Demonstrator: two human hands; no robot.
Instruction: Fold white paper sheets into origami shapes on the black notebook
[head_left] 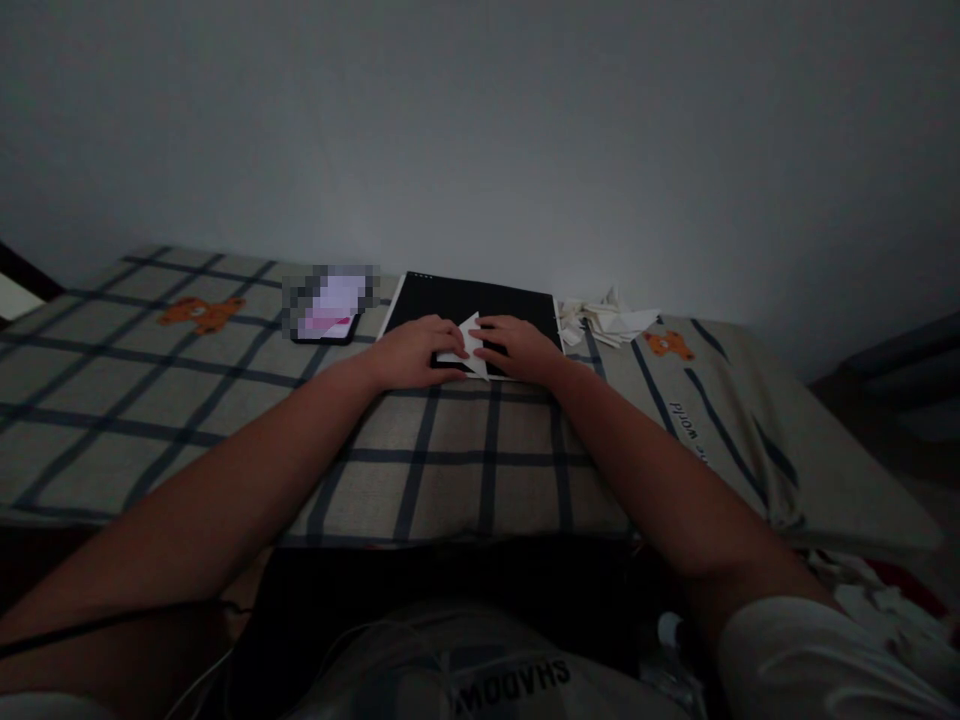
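A small piece of white folded paper (475,362) with a pointed, triangular outline lies on a black, thin flat pad (480,296) with white edges. My left hand (420,352) comes over it from the left, fingers curved and thumb low, holding the paper against the pad. From the right, my right hand (523,348) has its bent fingertips on the paper's other side, holding it too. The fingers of both hands hide part of the paper.
A phone (330,305) with a lit, blurred screen lies left of the pad. Several white paper pieces (609,320) are heaped on its right. Everything rests on a checked cloth (450,470) with orange bear prints, against a grey wall (480,130).
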